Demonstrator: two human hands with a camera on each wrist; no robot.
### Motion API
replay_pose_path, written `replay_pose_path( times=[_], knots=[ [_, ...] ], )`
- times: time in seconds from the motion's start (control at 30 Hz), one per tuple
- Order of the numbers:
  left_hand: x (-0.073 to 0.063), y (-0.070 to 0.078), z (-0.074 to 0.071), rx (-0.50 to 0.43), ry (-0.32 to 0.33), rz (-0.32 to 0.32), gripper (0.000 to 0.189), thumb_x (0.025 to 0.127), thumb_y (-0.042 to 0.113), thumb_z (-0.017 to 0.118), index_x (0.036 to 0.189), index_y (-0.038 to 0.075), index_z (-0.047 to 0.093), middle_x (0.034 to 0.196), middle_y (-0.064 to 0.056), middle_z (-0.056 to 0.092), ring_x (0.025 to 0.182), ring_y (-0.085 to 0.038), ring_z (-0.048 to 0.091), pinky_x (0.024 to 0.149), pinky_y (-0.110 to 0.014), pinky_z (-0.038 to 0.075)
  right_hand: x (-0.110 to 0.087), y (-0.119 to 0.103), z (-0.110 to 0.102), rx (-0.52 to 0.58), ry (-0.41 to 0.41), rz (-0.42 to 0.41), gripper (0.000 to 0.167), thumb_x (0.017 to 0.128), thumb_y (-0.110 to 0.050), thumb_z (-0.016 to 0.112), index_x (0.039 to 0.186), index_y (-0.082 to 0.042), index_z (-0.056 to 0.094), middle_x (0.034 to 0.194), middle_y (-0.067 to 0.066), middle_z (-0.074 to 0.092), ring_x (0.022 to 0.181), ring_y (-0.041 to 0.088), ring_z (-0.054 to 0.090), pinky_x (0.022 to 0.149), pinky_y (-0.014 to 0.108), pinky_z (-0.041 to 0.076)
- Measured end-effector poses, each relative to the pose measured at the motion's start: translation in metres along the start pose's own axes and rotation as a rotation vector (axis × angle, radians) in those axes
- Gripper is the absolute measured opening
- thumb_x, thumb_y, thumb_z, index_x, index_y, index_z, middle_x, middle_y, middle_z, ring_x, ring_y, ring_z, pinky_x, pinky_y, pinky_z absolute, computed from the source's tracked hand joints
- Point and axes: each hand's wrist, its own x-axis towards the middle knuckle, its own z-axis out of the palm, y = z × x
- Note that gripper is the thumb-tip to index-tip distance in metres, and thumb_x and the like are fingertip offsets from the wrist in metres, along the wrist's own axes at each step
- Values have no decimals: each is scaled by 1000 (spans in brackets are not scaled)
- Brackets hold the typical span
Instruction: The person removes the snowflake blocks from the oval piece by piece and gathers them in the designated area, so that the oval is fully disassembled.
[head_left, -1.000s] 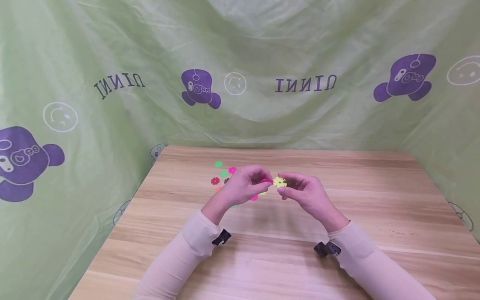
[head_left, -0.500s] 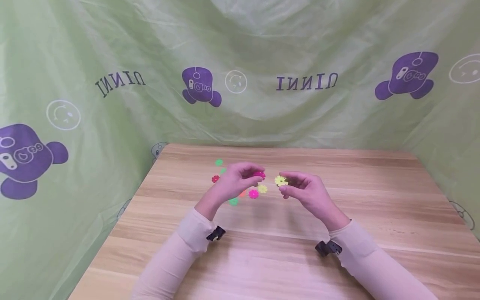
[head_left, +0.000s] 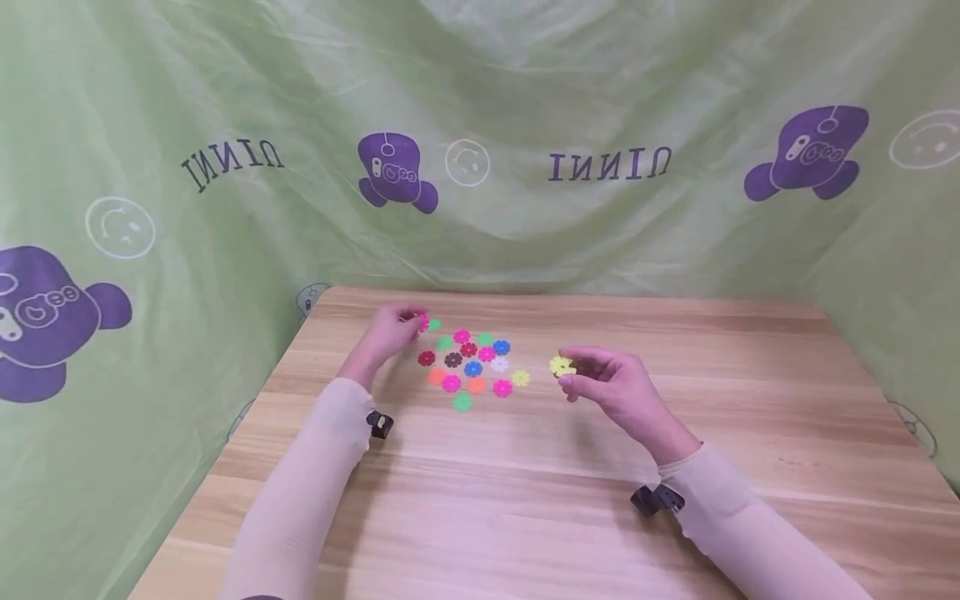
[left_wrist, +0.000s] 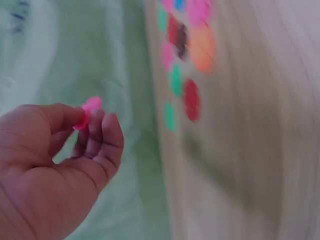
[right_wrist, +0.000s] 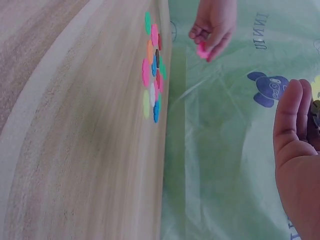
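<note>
My left hand (head_left: 385,335) is raised at the far left of the scattered discs. Between its thumb and fingers it pinches a pink flower-shaped disc (left_wrist: 92,106), notched at the rim. Over the table to the right, my right hand (head_left: 621,387) holds a yellow flower disc (head_left: 560,367) by its edges. A dark piece (right_wrist: 315,114) shows behind the fingers in the right wrist view; how it sits against the yellow disc is hidden. Several loose discs lie flat between the hands, among them a blue one (head_left: 501,347), a brown one (head_left: 453,360) and an orange one (head_left: 477,385).
The wood-grain table (head_left: 525,517) extends around the discs. A green disc (head_left: 462,402) lies nearest the front of the group. Green printed cloth (head_left: 510,233) hangs behind the table and at both sides. Each sleeve carries a black wrist camera (head_left: 381,423).
My left hand, with the pink disc, has moved away from the right hand to the far left, uncovering the loose discs. My right hand stays nearly still with the yellow disc.
</note>
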Motion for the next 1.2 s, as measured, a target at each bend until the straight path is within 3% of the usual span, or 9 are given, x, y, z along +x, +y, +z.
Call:
replay_pose_path(
  times=[0.17,0.33,0.43,0.6,0.8,0.97,1.07,1.2],
  knots=[
    [11,-21,-5,21,1,-129,37,97,6,57,134,0,55,110,-19,62,95,-34,61,84,-42,54,-1,2,3,2,-14,0,47,84,-15,79,126,0,63,96,15,67,77,26,68,78,34,57],
    [16,-33,-10,80,3,-147,43,94,6,63,135,-2,52,107,-17,63,88,-25,62,79,-34,55,-1,3,2,-23,-14,-2,48,85,-16,78,127,2,61,96,12,69,77,26,68,78,34,57],
    [18,-32,-12,93,18,-154,47,93,10,65,137,0,51,110,-16,62,92,-26,62,83,-36,53,-1,3,-1,-34,-5,2,49,85,-16,78,127,1,61,97,12,69,77,26,68,77,33,57],
    [17,-17,-12,103,33,-142,43,96,14,62,137,5,53,117,-16,59,99,-29,60,89,-41,51,0,1,-4,-43,-1,10,49,84,-19,79,127,-2,63,99,14,68,78,27,68,79,34,57],
    [3,18,6,97,-13,40,38,95,14,62,131,1,57,109,-14,62,97,-33,63,83,-44,55,0,-2,-7,-51,7,9,49,84,-18,79,127,-2,62,100,14,68,78,27,68,80,33,57],
    [-26,57,34,82,-50,202,33,94,18,67,123,4,63,101,-8,65,86,-29,65,72,-44,58,-1,-3,-7,-37,10,-4,49,84,-17,80,127,-4,63,101,14,68,78,27,68,79,34,57],
    [-46,79,51,58,-88,306,28,92,19,69,117,8,66,97,-5,65,81,-23,65,65,-38,57,-1,-5,-6,-21,9,-18,48,83,-15,80,127,-4,64,101,15,68,78,27,68,79,35,57],
    [-68,101,73,36,-155,473,26,90,17,72,114,9,68,100,-2,63,80,-16,64,68,-31,56,-1,-8,-2,8,0,-37,47,83,-13,80,126,-3,64,102,16,68,79,30,68,78,37,57]
  ],
)
